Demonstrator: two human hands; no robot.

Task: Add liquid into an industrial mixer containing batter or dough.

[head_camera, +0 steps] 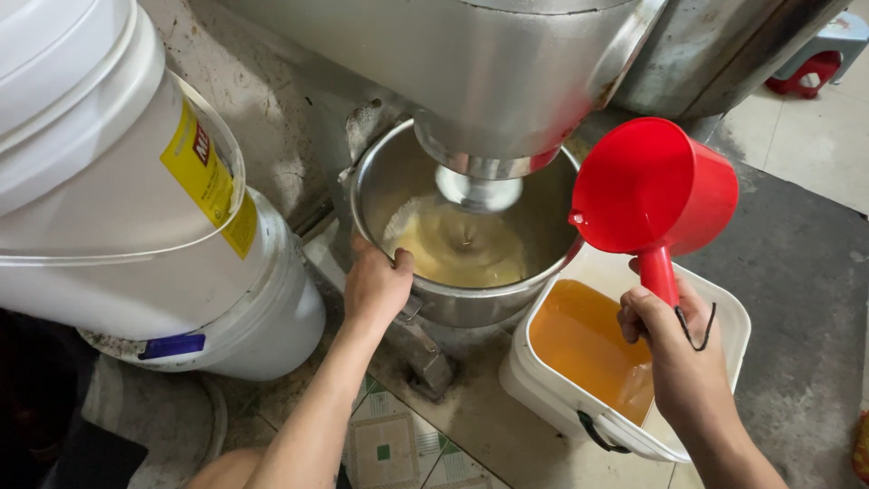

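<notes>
Red plastic forms the measuring jug [654, 186], tipped on its side with its spout at the rim of the steel mixing bowl [380, 172]; the right hand [674, 340] is clamped around the jug's handle, which points down into the fist, and a thin black cord loops from the handle over the knuckles. Just below and to the left of that hand sits a white rectangular bucket [724, 312] holding amber liquid [584, 344], the wrist passing over its near corner. The left hand [376, 285] is closed on the bowl's near rim, thumb hooked inside the edge and fingers curled outside. Ahead of those fingers, inside the bowl, lies pale yellow batter [457, 249] with white flour at its far edge, and the mixer head [493, 81] comes down over it. Left of the left hand stand two stacked white pails [136, 235] with a yellow label, resting on the grimy floor [797, 272].
</notes>
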